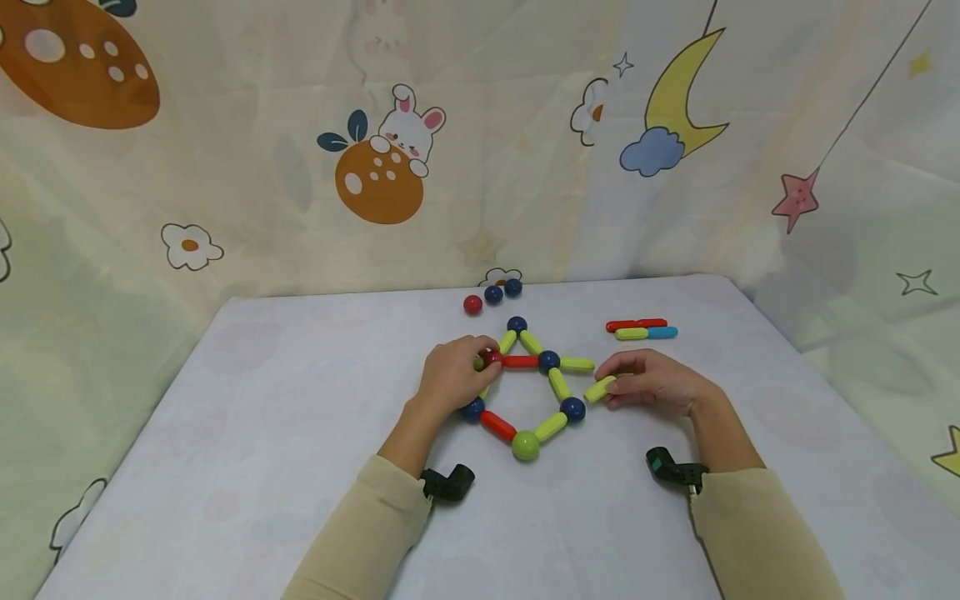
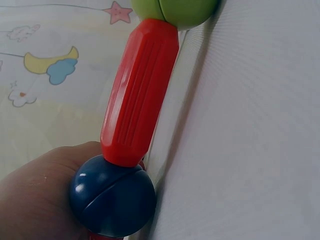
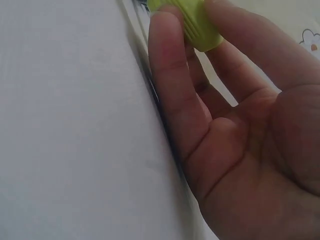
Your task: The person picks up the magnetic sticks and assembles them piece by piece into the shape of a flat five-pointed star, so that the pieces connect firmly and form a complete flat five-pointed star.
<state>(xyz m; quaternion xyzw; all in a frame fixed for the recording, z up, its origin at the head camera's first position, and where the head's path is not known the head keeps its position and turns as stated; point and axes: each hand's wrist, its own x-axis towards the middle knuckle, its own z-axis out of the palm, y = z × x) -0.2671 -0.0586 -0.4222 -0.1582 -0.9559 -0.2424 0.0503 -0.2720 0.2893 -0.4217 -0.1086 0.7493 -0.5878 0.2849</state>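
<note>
A flat frame of magnetic rods and balls lies on the table: a triangle joined to a larger ring. My left hand (image 1: pixel 455 375) grips it at a red ball (image 1: pixel 492 358) on its left side, fingers partly covering the ball. In the left wrist view a blue ball (image 2: pixel 114 197), a red rod (image 2: pixel 140 95) and a green ball (image 2: pixel 182 10) show close up. Between thumb and fingers my right hand (image 1: pixel 654 382) pinches a yellow-green rod (image 1: pixel 598 389). That rod's free end points at the frame's right blue ball (image 1: pixel 572 409), with a small gap between them.
Behind the frame sit a loose red ball (image 1: pixel 472 304) and two dark blue balls (image 1: pixel 492 294). Farther right lie red rods (image 1: pixel 636 325), a yellow-green rod (image 1: pixel 631 334) and a light blue rod (image 1: pixel 663 332). A printed cloth (image 1: pixel 510 192) hangs behind the white table (image 1: pixel 300 367).
</note>
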